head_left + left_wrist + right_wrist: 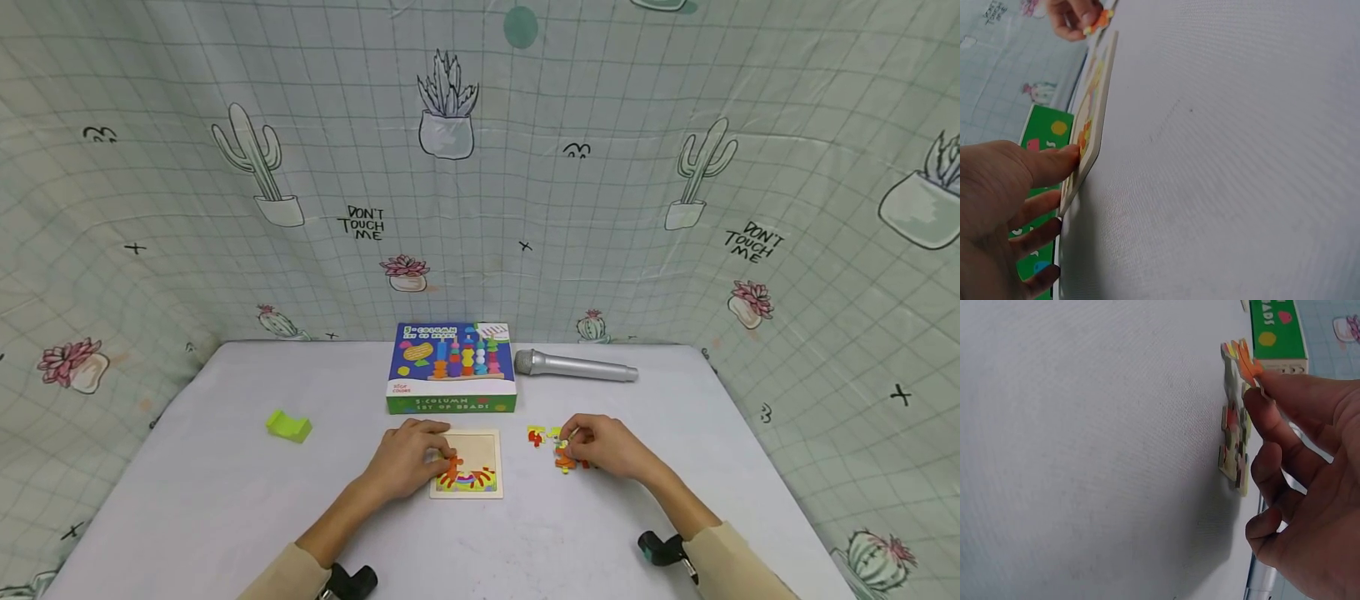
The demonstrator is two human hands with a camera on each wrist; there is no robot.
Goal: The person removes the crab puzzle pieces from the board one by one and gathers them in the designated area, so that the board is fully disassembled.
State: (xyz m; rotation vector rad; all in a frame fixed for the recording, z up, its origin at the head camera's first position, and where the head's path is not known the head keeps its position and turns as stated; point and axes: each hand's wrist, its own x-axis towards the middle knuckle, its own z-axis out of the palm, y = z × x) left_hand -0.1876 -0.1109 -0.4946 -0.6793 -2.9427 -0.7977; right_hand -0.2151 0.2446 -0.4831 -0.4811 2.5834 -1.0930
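Note:
My left hand (pixel 408 458) lies over the left side of a square wooden puzzle board (pixel 487 493). Its thumb presses on the board's face, and the other fingers reach out fairly straight around the upper left corner. Colourful puzzle pieces (pixel 480 481) line the lower part of the board; bare wood shows above. To the right of the board, my right hand (pixel 603 446) pinches an orange puzzle piece (pixel 1247 365) between thumb and index finger. Below that hand are loose puzzle pieces (pixel 1232 450), partly hidden in the head view. One red and yellow piece (pixel 536 437) lies to their left.
Behind the board stands a blue and green bead-set box (pixel 450 403). A silver toy microphone (pixel 577 367) lies right of the box. A bright green block (pixel 288 427) sits on the left of the white table (pixel 187 500). Patterned cloth (pixel 480 183) hangs around the table.

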